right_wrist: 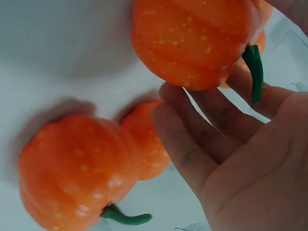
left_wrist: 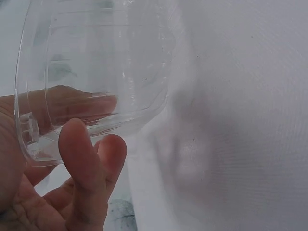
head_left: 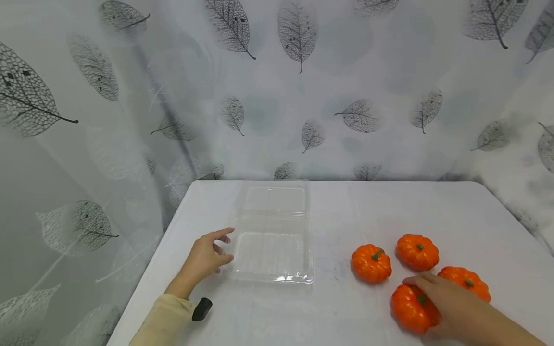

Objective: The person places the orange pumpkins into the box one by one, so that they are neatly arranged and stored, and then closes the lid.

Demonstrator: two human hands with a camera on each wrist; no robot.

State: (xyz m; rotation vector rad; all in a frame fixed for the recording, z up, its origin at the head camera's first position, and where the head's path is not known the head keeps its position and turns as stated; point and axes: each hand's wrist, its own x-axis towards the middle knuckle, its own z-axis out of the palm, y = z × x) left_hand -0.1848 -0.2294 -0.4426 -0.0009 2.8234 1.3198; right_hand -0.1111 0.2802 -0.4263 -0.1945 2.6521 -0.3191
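At the left edge of a clear plastic clamshell container, my left hand has its thumb and index finger spread apart. In the left wrist view one finger shows through the clear wall; whether the fingertips press on it I cannot tell. My right hand grips the nearest orange toy pumpkin, thumb on one side and fingers on the other. Around it sit a left pumpkin, a back pumpkin and a right pumpkin partly behind the hand. A green stem curves off the held pumpkin.
The white table backs onto a leaf-patterned curtain. A small black object is beside the left sleeve. The container lies with its lid half folded back toward the curtain.
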